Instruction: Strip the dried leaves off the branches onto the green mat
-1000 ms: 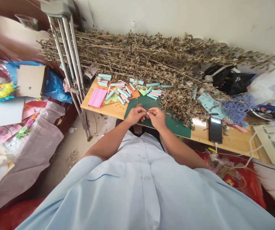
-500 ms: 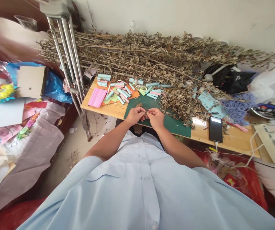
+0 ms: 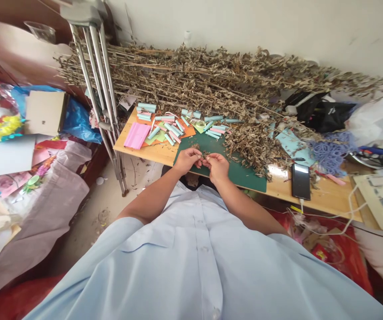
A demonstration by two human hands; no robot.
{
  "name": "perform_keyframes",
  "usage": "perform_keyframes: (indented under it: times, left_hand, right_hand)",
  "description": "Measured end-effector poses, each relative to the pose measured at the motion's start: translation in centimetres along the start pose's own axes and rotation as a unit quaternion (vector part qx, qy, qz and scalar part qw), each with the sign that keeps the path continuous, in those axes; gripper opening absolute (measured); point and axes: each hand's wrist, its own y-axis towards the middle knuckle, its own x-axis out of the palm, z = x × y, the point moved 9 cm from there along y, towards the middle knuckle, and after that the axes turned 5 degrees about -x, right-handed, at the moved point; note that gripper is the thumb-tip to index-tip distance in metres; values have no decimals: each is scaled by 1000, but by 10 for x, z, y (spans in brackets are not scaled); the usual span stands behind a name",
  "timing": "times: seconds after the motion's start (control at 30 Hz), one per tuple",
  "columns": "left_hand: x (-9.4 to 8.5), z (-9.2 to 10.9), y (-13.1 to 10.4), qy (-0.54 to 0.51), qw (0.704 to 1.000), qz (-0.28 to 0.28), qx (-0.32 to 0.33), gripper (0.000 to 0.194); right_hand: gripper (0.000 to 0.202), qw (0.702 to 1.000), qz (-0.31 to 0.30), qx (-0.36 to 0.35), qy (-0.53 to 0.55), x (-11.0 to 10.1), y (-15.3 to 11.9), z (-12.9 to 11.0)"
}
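My left hand and my right hand meet at the near edge of a green cutting mat. Thumbs and fingers of both are pinched together over a small bit of dried leaf, largely covered by the fingertips. Just beyond my left hand lies a small clump of dried leaf on the mat. To the right of my hands a heap of loose dried leaves covers part of the mat. Several blue and pink paper rolls lie behind and to the left.
Long dried leafy stalks fill the table's back along the wall. Metal crutches lean at the left. A pink paper packet lies on the table. At right are a plugged-in phone, blue yarn and a power strip.
Both hands stay together in nearly the same place, with slight finger movement. The view has shifted a little.
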Motion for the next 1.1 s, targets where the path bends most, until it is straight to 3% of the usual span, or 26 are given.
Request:
perform_keyframes:
  times: [0.33, 0.47, 0.63, 0.87, 1.1]
  left_hand:
    - [2, 2, 2, 10, 1000, 13, 15, 21]
    - [5, -2, 5, 46, 999, -4, 9, 18]
    - [6, -2, 4, 56, 998, -15, 8, 17]
    - [4, -3, 3, 43, 999, -4, -5, 21]
    - [8, 3, 0, 32, 999, -16, -11, 22]
  right_hand:
    - [28, 995, -56, -54, -66, 0, 6, -15]
    - [28, 981, -103, -105, -128, 8, 1, -22]
    - [23, 957, -109, -170, -208, 9, -1, -31]
    - [21, 955, -70, -169, -232, -3, 11, -31]
    - [21, 960, -91, -144, -223, 0, 9, -34]
